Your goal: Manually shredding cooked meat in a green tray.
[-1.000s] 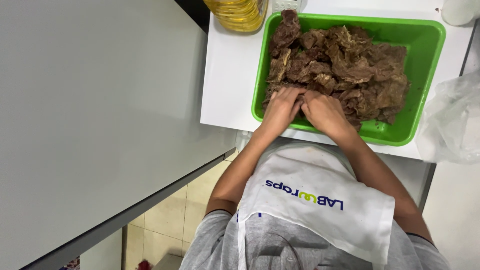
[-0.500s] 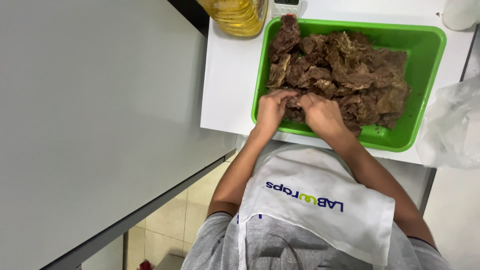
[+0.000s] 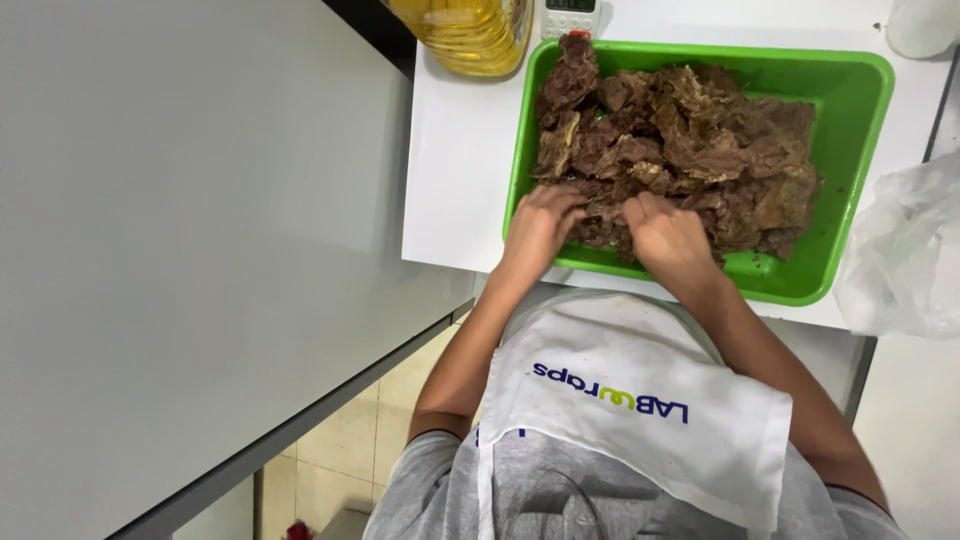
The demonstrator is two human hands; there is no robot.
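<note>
Left hand: I see fingers curled into brown cooked meat chunks, gripping a piece at the near edge.
Right hand: same, closed on the meat just beside the left.
Meat: heaped in green rectangular plastic tray on white table.
Nearby: yellow oil bottle, clear plastic bag.

Left hand: slides a bit left vs 1 s ago, fingers now curled onto meat at tray's near-left corner
Right hand: pulls back toward near rim, fingers bent into the pile; 1 s ago it lay further in
Gap btwn hands: wider now, were touching 1 s ago
Cooked meat: pieces by the hands slightly rearranged
Green tray: sits a little lower in view, cam shift
</note>
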